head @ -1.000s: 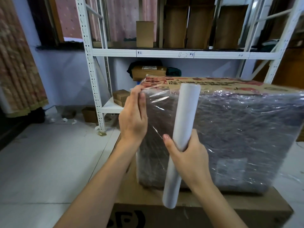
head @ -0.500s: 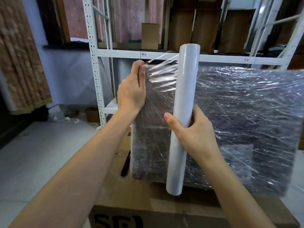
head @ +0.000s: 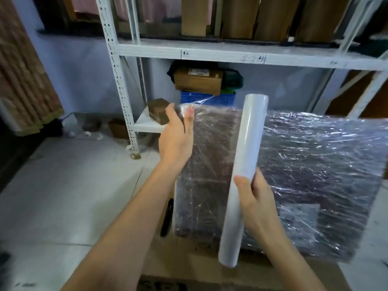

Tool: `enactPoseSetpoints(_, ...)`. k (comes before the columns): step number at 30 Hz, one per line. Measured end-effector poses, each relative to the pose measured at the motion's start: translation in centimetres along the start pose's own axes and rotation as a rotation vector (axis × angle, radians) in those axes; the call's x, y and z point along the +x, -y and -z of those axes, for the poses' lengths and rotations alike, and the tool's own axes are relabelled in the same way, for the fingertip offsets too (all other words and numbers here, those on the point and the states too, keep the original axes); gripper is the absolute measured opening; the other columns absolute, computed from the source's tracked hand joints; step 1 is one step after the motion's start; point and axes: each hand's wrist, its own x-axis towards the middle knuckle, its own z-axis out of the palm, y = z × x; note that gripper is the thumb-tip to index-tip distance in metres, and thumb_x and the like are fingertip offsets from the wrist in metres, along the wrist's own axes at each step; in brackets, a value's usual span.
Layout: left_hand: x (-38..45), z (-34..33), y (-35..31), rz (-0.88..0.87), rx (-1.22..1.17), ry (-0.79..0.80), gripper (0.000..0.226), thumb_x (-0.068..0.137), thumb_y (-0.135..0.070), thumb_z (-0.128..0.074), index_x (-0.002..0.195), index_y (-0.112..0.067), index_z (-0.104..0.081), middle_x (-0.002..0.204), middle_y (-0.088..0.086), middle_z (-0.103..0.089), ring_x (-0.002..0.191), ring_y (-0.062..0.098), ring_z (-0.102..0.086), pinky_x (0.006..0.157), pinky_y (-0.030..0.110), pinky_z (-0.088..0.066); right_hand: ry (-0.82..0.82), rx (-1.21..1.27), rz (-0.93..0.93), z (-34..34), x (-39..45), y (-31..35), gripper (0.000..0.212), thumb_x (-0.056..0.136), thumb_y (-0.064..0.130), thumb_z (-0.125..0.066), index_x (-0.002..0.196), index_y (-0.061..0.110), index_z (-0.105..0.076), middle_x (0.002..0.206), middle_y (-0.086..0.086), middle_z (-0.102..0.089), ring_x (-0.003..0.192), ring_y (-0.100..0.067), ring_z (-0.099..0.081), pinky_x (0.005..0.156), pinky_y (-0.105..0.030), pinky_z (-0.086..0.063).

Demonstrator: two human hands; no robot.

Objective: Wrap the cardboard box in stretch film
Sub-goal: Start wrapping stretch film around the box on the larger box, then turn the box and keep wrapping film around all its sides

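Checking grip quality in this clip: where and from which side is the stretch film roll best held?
Grip the stretch film roll on its lower half, coming from the right, as the right hand does. It stands nearly upright against the wrapped box, with film running off to the left toward the left hand; a right-side grip keeps that film free. A judgement only.

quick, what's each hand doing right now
Left hand: pinching the stretch film at the box corner.
Right hand: gripping the film roll.
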Motion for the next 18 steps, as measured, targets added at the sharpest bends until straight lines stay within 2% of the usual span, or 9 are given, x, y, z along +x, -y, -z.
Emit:
enactPoseSetpoints(3, 1.1, 0.3, -1.2, 0.189, -0.108, 0.168, 0.056, 0.095, -0.060, -0.025, 0.134, -0.020, -0.032, 0.095, -0.003, -0.058, 0.101, 0.025, -0.057, 0.080, 0.034, -0.035, 0.038, -0.283, -0.042, 1.3, 1.5, 1.5, 0.029, 0.084, 0.056, -0.049, 0.075, 0.031, -0.038, 0.063, 0.010, -0.050, 0.051, -0.004, -0.051, 0.041, -0.011, -0.032)
enactPoseSetpoints(5, 1.9, 0.4, -2.2, 0.350, -0.280, 0.234, 0.060, 0.095, -0.059, -0.031, 0.140, -0.020, -0.029, 0.113, 0.000, -0.056, 0.114, 0.025, -0.053, 0.089, 0.037, -0.041, 0.091, -0.420, -0.070, 1.8, 2.7, 2.5, 0.034, 0.086, 0.058, -0.047, 0.074, 0.030, -0.033, 0.065, 0.011, -0.049, 0.050, -0.001, -0.050, 0.037, -0.011, -0.032)
enactPoseSetpoints(7, 2.7, 0.5, -3.2, 0.370, -0.178, 0.179, 0.062, 0.096, -0.053, -0.036, 0.146, -0.020, -0.024, 0.137, 0.006, -0.049, 0.124, 0.026, -0.047, 0.099, 0.042, -0.040, 0.164, -0.481, -0.119, 2.0, 3.8, 3.2, 0.035, 0.087, 0.060, -0.044, 0.077, 0.029, -0.033, 0.068, 0.010, -0.050, 0.053, -0.003, -0.053, 0.042, -0.013, -0.033)
enactPoseSetpoints(8, 3.0, 0.6, -3.7, 0.281, 0.039, 0.101, 0.058, 0.097, -0.046, -0.038, 0.146, -0.017, -0.026, 0.141, 0.009, -0.045, 0.126, 0.028, -0.046, 0.100, 0.044, -0.039, 0.198, -0.490, -0.143, 2.2, 4.3, 3.4, 0.035, 0.087, 0.060, -0.044, 0.078, 0.028, -0.033, 0.070, 0.009, -0.051, 0.055, -0.003, -0.053, 0.043, -0.014, -0.034)
enactPoseSetpoints(10, 3.3, 0.8, -4.5, -0.093, 0.379, 0.021, 0.047, 0.093, -0.019, -0.046, 0.139, -0.011, -0.042, 0.141, 0.015, -0.046, 0.128, 0.033, -0.045, 0.102, 0.048, -0.038, 0.257, -0.511, -0.181, 2.4, 5.0, 3.8, 0.035, 0.088, 0.059, -0.043, 0.086, 0.025, -0.037, 0.072, 0.009, -0.051, 0.057, -0.002, -0.054, 0.044, -0.013, -0.034)
enactPoseSetpoints(12, 3.7, 0.5, -4.7, -0.528, 0.482, 0.134, 0.047, 0.082, -0.005, -0.055, 0.129, -0.006, -0.056, 0.136, 0.017, -0.052, 0.128, 0.035, -0.047, 0.105, 0.050, -0.035, 0.292, -0.512, -0.221, 2.4, 5.5, 4.2, 0.036, 0.089, 0.058, -0.044, 0.094, 0.023, -0.038, 0.074, 0.010, -0.052, 0.059, -0.001, -0.055, 0.044, -0.012, -0.036)
enactPoseSetpoints(13, 4.1, 0.5, -4.6, -0.638, 0.513, 0.214, 0.045, 0.084, -0.007, -0.057, 0.129, -0.005, -0.056, 0.136, 0.015, -0.053, 0.130, 0.032, -0.046, 0.108, 0.048, -0.030, 0.304, -0.489, -0.250, 2.5, 5.7, 4.4, 0.036, 0.089, 0.057, -0.045, 0.095, 0.022, -0.038, 0.076, 0.009, -0.052, 0.062, -0.001, -0.056, 0.045, -0.013, -0.039)
enactPoseSetpoints(16, 5.7, 0.3, -4.5, -0.527, 0.590, 0.458, 0.050, 0.100, -0.028, -0.038, 0.146, -0.012, -0.031, 0.151, 0.007, -0.035, 0.143, 0.022, -0.023, 0.117, 0.036, -0.002, 0.320, -0.375, -0.362, 2.4, 7.2, 5.3, 0.036, 0.088, 0.053, -0.051, 0.102, 0.022, -0.038, 0.086, 0.007, -0.055, 0.073, -0.004, -0.058, 0.056, -0.021, -0.052)
enactPoseSetpoints(18, 7.1, -0.3, -4.8, -0.460, 0.600, 0.516, 0.051, 0.101, -0.029, -0.034, 0.149, -0.016, -0.023, 0.154, 0.003, -0.029, 0.145, 0.020, -0.015, 0.116, 0.034, 0.007, 0.313, -0.337, -0.404, 2.5, 8.5, 5.8, 0.038, 0.087, 0.051, -0.055, 0.104, 0.021, -0.038, 0.086, 0.008, -0.054, 0.074, -0.004, -0.059, 0.057, -0.022, -0.051)
